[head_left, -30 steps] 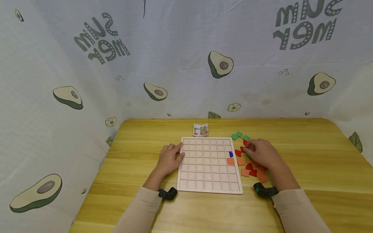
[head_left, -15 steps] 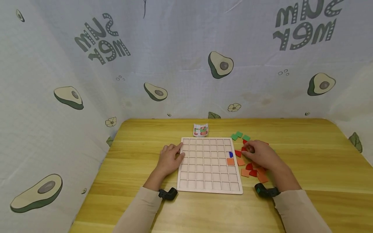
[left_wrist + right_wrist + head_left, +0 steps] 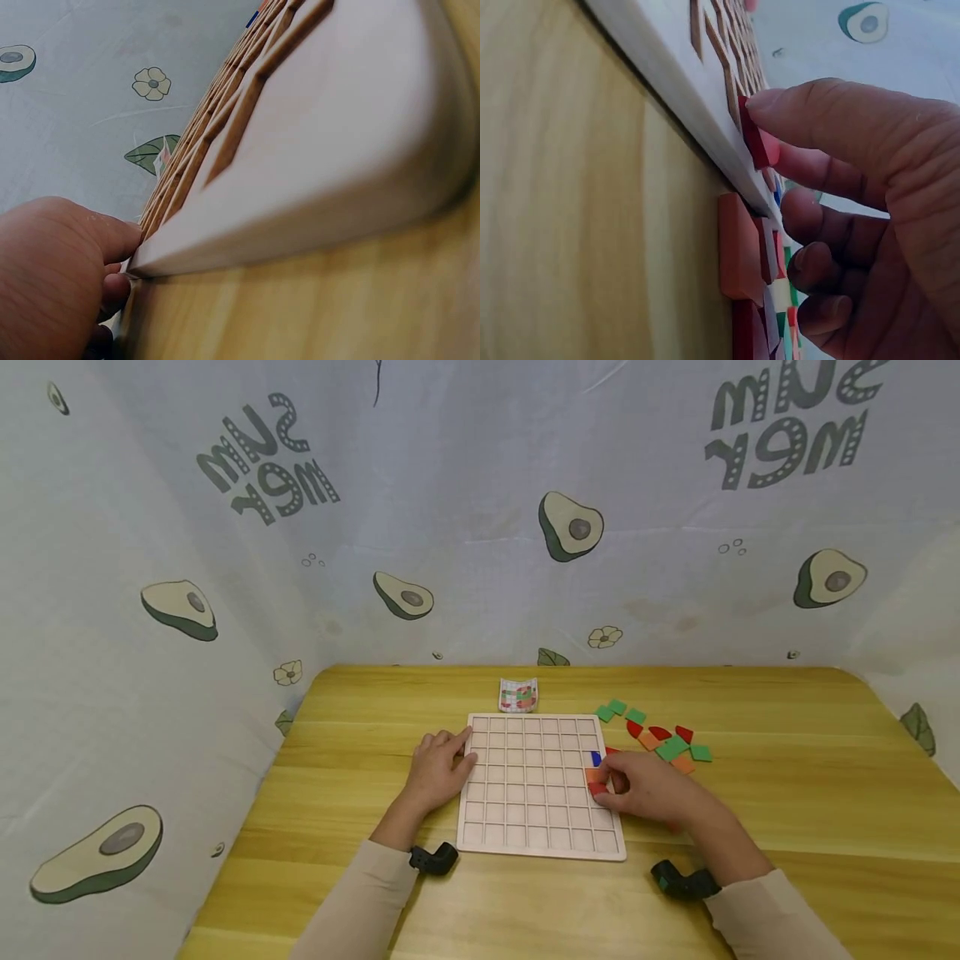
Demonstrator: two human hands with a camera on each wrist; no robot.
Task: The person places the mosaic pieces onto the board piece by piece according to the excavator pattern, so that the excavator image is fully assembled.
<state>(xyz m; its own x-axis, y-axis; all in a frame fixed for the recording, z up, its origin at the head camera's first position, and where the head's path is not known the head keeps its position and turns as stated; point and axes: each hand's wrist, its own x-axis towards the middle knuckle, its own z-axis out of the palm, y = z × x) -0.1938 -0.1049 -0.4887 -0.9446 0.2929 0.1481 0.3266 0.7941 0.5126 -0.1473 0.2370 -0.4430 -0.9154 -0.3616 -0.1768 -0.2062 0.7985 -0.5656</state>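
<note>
A pale wooden grid board lies flat on the table. My left hand rests against its left edge, the thumb and forefinger touching the rim. Between thumb and forefinger my right hand pinches a red tile with a curved side. That tile is tilted at a cell near the board's right edge, as the right wrist view shows. Just above it in the same column are an orange square tile and a blue tile. The right hand hides some loose tiles.
Right of the board lie loose green tiles, red tiles and orange tiles, some overlapping. A small printed pattern card stands behind the board. A patterned cloth hangs beyond the table.
My right hand has moved from the loose tiles left and towards me to the board's right column, carrying a red tile. My left hand has stayed at the board's edge.
</note>
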